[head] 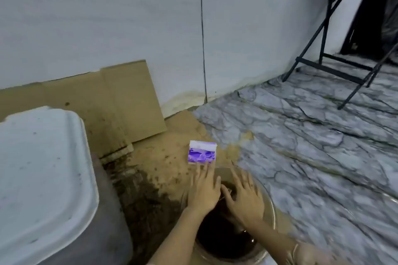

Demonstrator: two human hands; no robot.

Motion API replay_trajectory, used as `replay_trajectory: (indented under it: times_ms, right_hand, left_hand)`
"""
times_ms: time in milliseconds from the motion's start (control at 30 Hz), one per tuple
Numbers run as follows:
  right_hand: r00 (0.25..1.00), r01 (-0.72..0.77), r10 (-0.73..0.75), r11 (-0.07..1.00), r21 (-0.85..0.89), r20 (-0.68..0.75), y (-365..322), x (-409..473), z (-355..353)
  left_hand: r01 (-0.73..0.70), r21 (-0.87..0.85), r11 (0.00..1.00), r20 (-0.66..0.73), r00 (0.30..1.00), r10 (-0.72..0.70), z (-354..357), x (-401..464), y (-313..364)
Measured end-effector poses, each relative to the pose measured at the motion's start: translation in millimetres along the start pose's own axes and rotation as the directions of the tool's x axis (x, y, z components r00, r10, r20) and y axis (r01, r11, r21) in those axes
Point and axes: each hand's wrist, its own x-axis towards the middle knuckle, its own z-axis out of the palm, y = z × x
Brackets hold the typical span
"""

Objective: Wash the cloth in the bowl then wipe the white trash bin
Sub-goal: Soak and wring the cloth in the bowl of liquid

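A clear bowl (271, 206) of dark brown water stands on the floor at the bottom centre. Both hands reach over it with fingers spread. My left hand (204, 189) hovers over the bowl's left rim. My right hand (245, 196) presses down over the middle, where a dark wet cloth (226, 192) shows between the two hands, mostly hidden. The white trash bin (43, 178) stands at the left, its speckled white lid facing me above a grey body.
A small purple and white box (202, 153) sits on the floor just beyond the bowl. Stained cardboard (120, 103) leans on the white wall and covers the wet floor. A black folding stand (336, 49) occupies the far right on marble-patterned flooring.
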Motion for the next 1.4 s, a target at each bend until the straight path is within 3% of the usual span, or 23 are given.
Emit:
replay_trajectory:
  times_ms: [167, 367, 500, 567, 633, 700, 800, 867, 967, 1100, 1200, 1267, 1333, 1400]
  right_hand:
    - [0.997, -0.062, 0.063, 0.998, -0.028, 0.039, 19, -1, 37]
    - [0.923, -0.186, 0.199, 0.980, -0.069, 0.331, 31, -27, 79]
    - [0.885, -0.162, 0.139, 0.987, 0.013, 0.445, 26, -19, 86]
    - [0.921, -0.141, 0.077, 0.980, 0.142, 0.382, 24, -15, 88]
    - [0.954, -0.233, 0.123, 0.878, 0.419, 0.272, 25, -10, 86]
    - [0.934, -0.358, 0.266, 0.657, 0.664, 0.240, 24, -9, 74]
    - [0.883, -0.396, 0.420, 0.432, 0.810, 0.208, 24, -8, 61]
    - [0.876, -0.375, 0.445, 0.387, 0.842, 0.186, 21, -11, 58]
    - [0.874, -0.375, 0.461, 0.446, 0.812, 0.151, 20, -15, 54]
    - [0.922, -0.255, 0.382, 0.723, 0.642, -0.064, 20, -15, 55]
    - [0.864, -0.077, 0.392, 0.723, 0.686, -0.316, 16, -18, 50]
    - [0.808, -0.048, 0.461, 0.672, 0.739, -0.367, 7, -19, 40]
    - [0.771, -0.071, 0.513, 0.658, 0.750, -0.377, 1, -16, 31]
    - [0.832, -0.148, 0.463, 0.718, 0.680, -0.307, 2, -12, 36]
  left_hand:
    - [-0.013, -0.035, 0.999, 0.094, 0.995, 0.016, 43, 0, -14]
    - [-0.030, -0.034, 0.999, 0.283, 0.958, 0.038, 60, -18, -42]
    - [-0.018, 0.077, 0.997, 0.390, 0.921, -0.014, 73, -24, -45]
    - [-0.005, 0.119, 0.993, 0.431, 0.901, -0.047, 79, -24, -41]
    - [0.005, 0.219, 0.976, 0.422, 0.901, -0.099, 87, -23, -38]
    - [0.070, 0.268, 0.961, 0.270, 0.952, -0.145, 91, -16, -37]
    - [0.246, 0.059, 0.968, 0.060, 0.967, -0.249, 77, 1, -36]
    - [0.271, -0.090, 0.958, 0.033, 0.963, -0.269, 70, 6, -31]
    - [0.268, -0.299, 0.916, -0.093, 0.947, -0.307, 59, 9, -21]
    - [0.190, -0.495, 0.848, -0.189, 0.929, -0.319, 33, 16, -10]
    - [0.013, -0.641, 0.767, -0.290, 0.922, -0.258, 27, 15, 1]
    - [-0.082, -0.709, 0.700, -0.354, 0.900, -0.254, 29, 15, 4]
    - [-0.129, -0.647, 0.752, -0.388, 0.904, -0.178, 34, 15, -2]
    - [-0.073, -0.444, 0.893, -0.290, 0.955, -0.066, 45, 13, -17]
